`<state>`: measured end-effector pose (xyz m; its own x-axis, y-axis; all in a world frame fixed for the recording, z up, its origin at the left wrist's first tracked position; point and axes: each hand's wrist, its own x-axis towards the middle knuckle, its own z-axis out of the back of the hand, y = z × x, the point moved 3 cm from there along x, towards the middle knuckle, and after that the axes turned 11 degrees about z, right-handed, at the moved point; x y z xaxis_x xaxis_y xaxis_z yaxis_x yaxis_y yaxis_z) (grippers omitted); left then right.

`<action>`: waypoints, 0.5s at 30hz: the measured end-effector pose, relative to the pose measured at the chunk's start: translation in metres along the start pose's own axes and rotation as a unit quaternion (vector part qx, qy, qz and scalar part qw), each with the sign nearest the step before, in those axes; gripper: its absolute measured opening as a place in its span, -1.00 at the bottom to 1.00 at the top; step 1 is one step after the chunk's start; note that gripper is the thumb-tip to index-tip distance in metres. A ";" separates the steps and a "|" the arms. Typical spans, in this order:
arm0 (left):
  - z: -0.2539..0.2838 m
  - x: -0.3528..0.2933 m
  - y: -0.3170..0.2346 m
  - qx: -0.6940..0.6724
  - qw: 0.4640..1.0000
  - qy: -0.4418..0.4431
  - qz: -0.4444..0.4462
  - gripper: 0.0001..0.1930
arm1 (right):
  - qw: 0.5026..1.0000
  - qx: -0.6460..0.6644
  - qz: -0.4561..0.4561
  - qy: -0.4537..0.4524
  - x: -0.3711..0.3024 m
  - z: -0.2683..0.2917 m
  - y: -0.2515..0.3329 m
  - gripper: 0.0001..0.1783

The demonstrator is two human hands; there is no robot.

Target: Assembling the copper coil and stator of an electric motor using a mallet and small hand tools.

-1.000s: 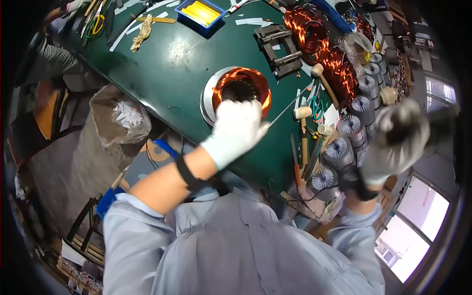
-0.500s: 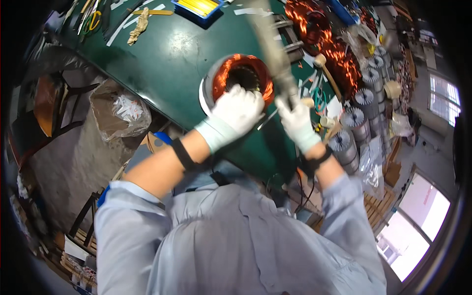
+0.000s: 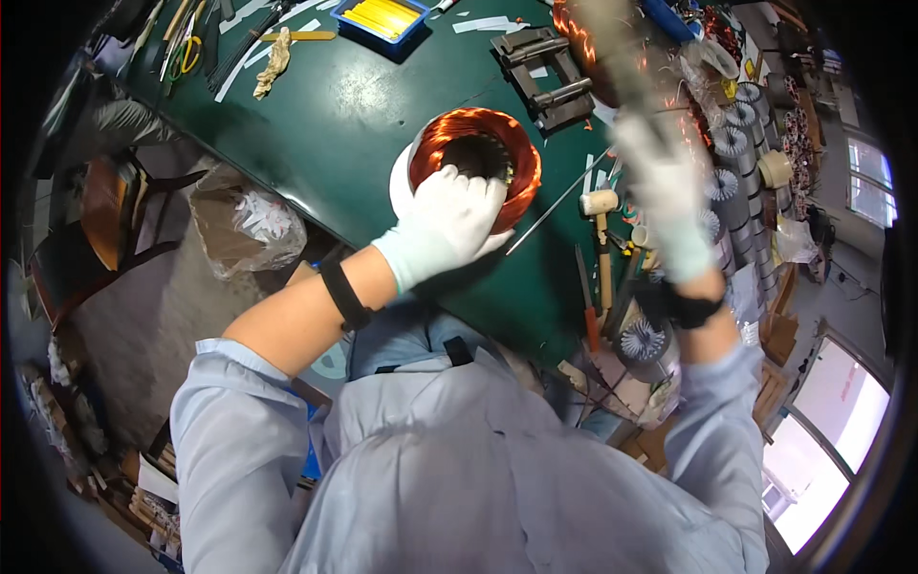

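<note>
A motor stator (image 3: 524,182) with a ring of copper-coloured windings rests on the green table (image 3: 316,143). My left hand (image 3: 449,215), in a white glove, lies on the near side of it, fingers curled over the windings toward the dark bore. Over to the right, my gloved right hand (image 3: 665,191) is raised and smeared by motion. It holds a long pale bar (image 3: 626,67) that points away from me; blur hides its exact kind. A thin metal rod (image 3: 559,201) lies between the stator and my right hand.
A mallet (image 3: 601,203) and a red-handled tool (image 3: 590,325) lie right of the stator. Beyond are a metal clamp-like frame (image 3: 545,81) and a blue tray (image 3: 382,24) of yellow strips. Wire spools (image 3: 645,340) line the right; a scrap bag (image 3: 249,225) stands left.
My right hand has swung to the right with the long pale bar, away from the stator, uncovering the metal frame and the mallet. My left hand stays on the stator.
</note>
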<state>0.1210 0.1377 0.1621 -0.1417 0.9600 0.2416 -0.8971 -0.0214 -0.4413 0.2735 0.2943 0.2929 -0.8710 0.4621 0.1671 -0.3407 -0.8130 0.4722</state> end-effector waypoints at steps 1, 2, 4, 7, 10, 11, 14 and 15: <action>-0.004 -0.001 -0.008 -0.008 0.999 0.004 0.037 -0.36 | 0.995 0.056 -0.080 -0.005 -0.009 0.007 0.002 -0.70; -0.011 -0.003 -0.017 -0.014 0.995 0.062 0.074 -0.34 | 0.982 0.123 -0.142 0.010 -0.020 0.017 0.003 -0.73; -0.016 -0.003 -0.031 -0.034 0.997 -0.009 0.074 -0.33 | 0.893 0.391 0.014 -0.225 -0.038 0.006 0.016 -0.74; -0.019 -0.001 -0.024 -0.031 0.999 0.016 0.018 -0.47 | 0.990 -0.024 0.071 0.123 -0.055 -0.079 -0.013 -0.66; -0.007 -0.006 -0.009 -0.022 0.999 0.011 -0.030 -0.48 | 0.991 0.110 -0.017 0.073 -0.029 -0.053 -0.014 -0.48; -0.008 -0.006 -0.011 0.008 0.998 0.064 -0.025 -0.41 | 0.987 0.158 -0.035 -0.009 -0.031 -0.038 -0.009 -0.47; -0.005 -0.010 -0.019 -0.074 0.994 0.053 0.054 -0.29 | 0.943 0.270 -0.153 -0.119 -0.052 -0.010 -0.001 -0.48; -0.007 -0.009 -0.026 -0.081 0.993 0.057 0.056 -0.34 | 0.886 0.400 -0.106 -0.208 -0.061 -0.017 -0.002 -0.50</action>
<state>0.1484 0.1315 0.1652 -0.1805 0.9798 0.0865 -0.7980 -0.0945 -0.5952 0.3216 0.2620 0.2673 -0.5548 0.8007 0.2262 0.0237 -0.2565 0.9662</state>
